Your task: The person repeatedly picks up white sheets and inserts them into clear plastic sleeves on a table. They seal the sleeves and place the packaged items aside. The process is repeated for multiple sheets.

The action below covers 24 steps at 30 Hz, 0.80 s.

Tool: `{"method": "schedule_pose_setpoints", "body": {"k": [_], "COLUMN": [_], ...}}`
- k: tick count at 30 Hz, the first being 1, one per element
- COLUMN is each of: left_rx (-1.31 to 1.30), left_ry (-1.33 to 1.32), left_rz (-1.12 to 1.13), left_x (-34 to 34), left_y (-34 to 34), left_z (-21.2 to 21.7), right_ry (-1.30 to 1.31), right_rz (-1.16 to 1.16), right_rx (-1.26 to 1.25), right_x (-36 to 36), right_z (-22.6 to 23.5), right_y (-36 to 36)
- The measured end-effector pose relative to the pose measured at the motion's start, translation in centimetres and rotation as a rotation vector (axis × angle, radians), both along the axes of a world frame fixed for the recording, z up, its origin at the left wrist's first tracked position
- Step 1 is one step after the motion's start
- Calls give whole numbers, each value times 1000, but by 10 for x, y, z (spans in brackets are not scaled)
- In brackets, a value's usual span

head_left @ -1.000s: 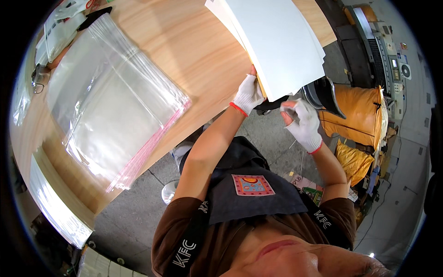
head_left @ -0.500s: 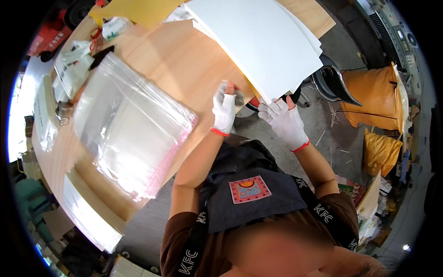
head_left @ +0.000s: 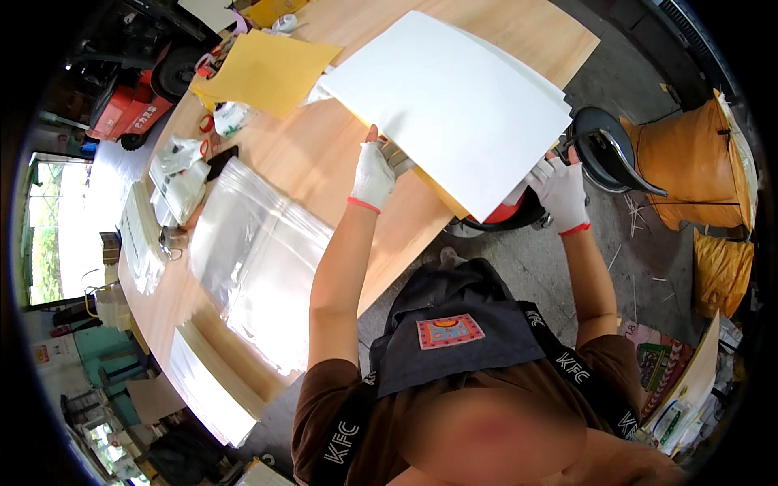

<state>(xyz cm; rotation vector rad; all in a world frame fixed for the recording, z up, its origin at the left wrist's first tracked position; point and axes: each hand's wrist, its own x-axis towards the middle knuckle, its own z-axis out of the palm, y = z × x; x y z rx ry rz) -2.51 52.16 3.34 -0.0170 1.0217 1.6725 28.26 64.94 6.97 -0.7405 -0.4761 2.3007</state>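
A stack of large white sheets (head_left: pixel 454 113) lies at the table's front right, its near corner jutting past the edge. A yellow-brown layer shows beneath it. My left hand (head_left: pixel 374 174), in a white glove with bare fingertips, is at the stack's left side. Its thumb is up by the edge and its fingers reach underneath. At the right side, near the near corner, my similarly gloved right hand (head_left: pixel 561 193) has its fingers curled against and partly under the sheets. The fingertips beneath the stack are hidden.
The wooden table (head_left: pixel 405 231) holds clear plastic bags (head_left: pixel 259 243) at left, a yellow-brown sheet (head_left: pixel 275 73) farther back, and a white stack (head_left: pixel 215 385) at the near left end. A black chair (head_left: pixel 604 150) and orange sacks (head_left: pixel 689 170) stand at right.
The view has shifted. My left hand has moved up along the stack's left edge, and my right hand has gone from the near corner to the right side. My hands are farther apart.
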Motion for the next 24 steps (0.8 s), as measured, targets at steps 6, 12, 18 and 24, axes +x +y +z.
{"method": "schedule_pose_setpoints", "body": {"k": [6, 12, 18, 24], "left_rx": [-26, -76, -41, -72], "left_ry": [256, 319, 307, 335], "left_rz": [-70, -195, -168, -152], "left_x": [-5, -15, -15, -13], "left_y": [5, 2, 3, 6], "left_z": [10, 6, 11, 10], "right_ry": [41, -105, -859, -1288], "right_rz": [295, 452, 796, 967], "right_rx": [10, -164, 579, 884], "right_x": [35, 11, -52, -160], "right_z": [-15, 13, 15, 49], "right_y": [106, 184, 248, 226]}}
